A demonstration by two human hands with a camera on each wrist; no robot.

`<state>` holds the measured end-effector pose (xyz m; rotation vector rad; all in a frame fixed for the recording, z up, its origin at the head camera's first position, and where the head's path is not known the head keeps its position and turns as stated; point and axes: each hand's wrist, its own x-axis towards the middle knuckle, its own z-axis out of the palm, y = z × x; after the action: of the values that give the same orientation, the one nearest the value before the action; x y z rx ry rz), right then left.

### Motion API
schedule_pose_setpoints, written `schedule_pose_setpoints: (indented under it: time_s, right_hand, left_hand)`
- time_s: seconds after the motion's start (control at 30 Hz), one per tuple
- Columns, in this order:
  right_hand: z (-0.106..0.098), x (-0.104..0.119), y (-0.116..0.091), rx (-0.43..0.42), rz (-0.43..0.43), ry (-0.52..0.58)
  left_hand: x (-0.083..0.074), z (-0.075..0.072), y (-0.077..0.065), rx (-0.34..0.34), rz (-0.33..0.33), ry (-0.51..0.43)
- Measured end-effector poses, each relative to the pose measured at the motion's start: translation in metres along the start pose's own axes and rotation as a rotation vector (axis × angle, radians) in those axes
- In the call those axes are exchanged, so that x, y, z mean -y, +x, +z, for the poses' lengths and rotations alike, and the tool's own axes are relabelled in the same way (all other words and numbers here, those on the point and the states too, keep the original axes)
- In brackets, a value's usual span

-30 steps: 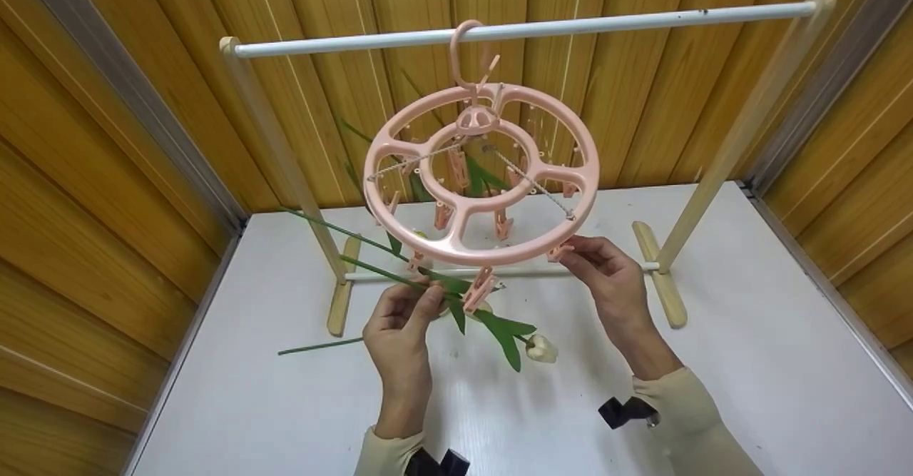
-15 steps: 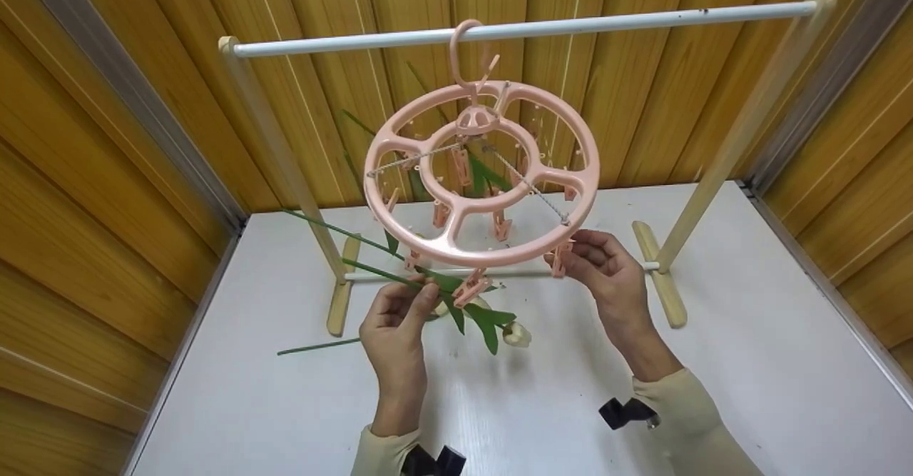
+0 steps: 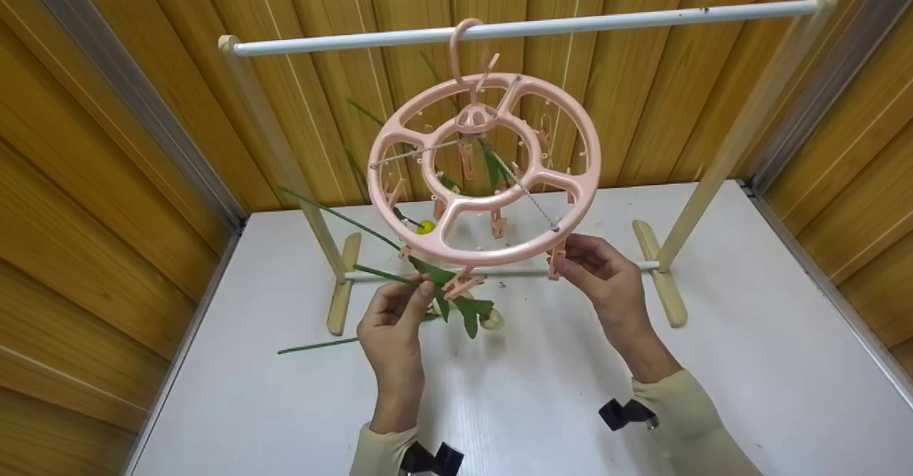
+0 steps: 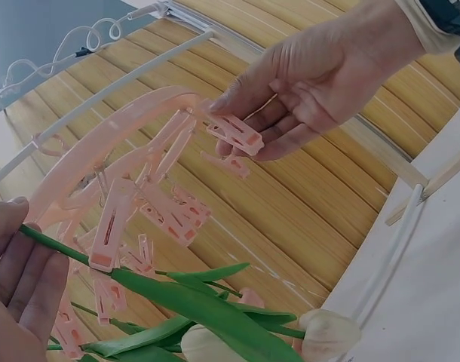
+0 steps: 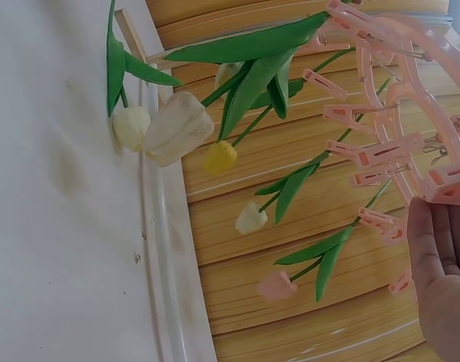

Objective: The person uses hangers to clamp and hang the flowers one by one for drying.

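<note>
My left hand [image 3: 394, 330] pinches the green stem of a white artificial tulip [image 3: 492, 319] between thumb and fingers. At that stem, just beyond the fingertips, a pink clothespin [image 4: 113, 226] hangs from the front of a round pink clip hanger [image 3: 492, 255]. My right hand [image 3: 606, 283] holds another pink clothespin [image 4: 234, 132] at the hanger's right front edge. Behind the ring, several other tulips hang from clips, among them a yellow tulip [image 5: 220, 157], a smaller white one [image 5: 251, 218] and a pink one [image 5: 277, 286], all blooms down.
The hanger hooks over the white bar [image 3: 642, 25] of a wooden-legged stand [image 3: 727, 140]. On the white table [image 3: 528, 419] lies another white tulip [image 5: 130, 127], its stem [image 3: 317, 347] reaching left past my left hand. Wood-panelled walls [image 3: 642, 105] close in the back and sides.
The hanger ring has turned and tilted up slightly. My left hand, the tulip and its clothespin have shifted a little left; the clothespin by my right hand now points downward.
</note>
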<state>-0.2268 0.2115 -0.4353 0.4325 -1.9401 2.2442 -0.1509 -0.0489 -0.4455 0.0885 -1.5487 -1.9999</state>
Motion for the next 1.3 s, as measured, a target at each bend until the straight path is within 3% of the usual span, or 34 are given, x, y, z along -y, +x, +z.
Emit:
schedule_pose_setpoints:
  time_s: [0.43, 0.73, 1.03, 1.3]
  right_hand:
    - [0.001, 0.000, -0.003, 0.002, 0.037, 0.013]
    - [0.001, -0.001, -0.002, 0.019, 0.012, 0.024]
    - [0.000, -0.002, -0.003, 0.025, 0.000, 0.041]
    - [0.000, -0.001, -0.004, 0.019, 0.007, 0.034]
  left_hand:
    - [0.008, 0.000, 0.000, -0.058, -0.060, 0.001]
    - [0.020, -0.008, -0.004, -0.046, -0.124, 0.082]
    - [0.034, -0.024, -0.009, -0.038, -0.185, 0.148]
    - [0.043, -0.049, -0.002, -0.083, -0.244, 0.258]
